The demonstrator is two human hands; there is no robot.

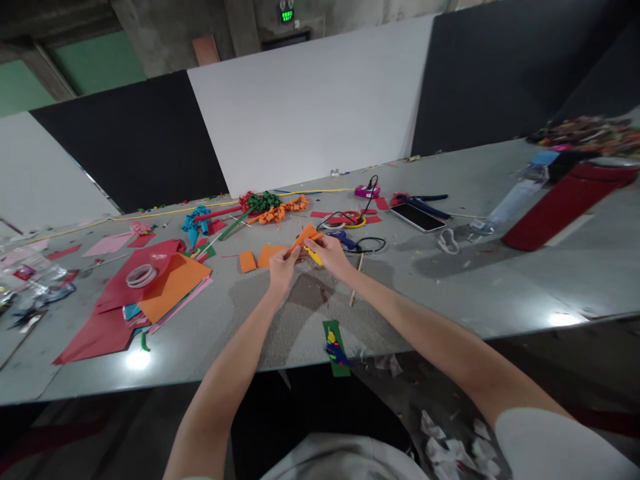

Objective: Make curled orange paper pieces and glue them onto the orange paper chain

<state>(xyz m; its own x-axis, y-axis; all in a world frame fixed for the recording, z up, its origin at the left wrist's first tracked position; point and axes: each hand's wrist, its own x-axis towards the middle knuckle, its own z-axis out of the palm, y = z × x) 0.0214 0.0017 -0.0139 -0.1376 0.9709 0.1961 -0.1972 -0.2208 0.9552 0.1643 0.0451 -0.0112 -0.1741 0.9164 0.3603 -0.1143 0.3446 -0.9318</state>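
Note:
A folded piece of orange paper [309,233] is held up between my two hands over the middle of the table. My left hand [283,268] pinches its lower left side. On its right side, my right hand [330,253] grips it with bent fingers. Something yellow [315,257] shows just under the right fingers; I cannot tell whether it is held or lies behind. Flat orange paper pieces [247,261] lie left of my left hand. Beyond my right hand is a blue tool with a black cord [345,240], partly hidden.
Red and orange paper sheets [175,287] with a tape roll [141,275] lie at left. Coloured paper flowers [265,205] rest at the back. A phone [419,217], pliers-like handles [425,203], a plastic bottle [520,190] and a red flask [560,207] are at right. A green strip [336,347] overhangs the front edge.

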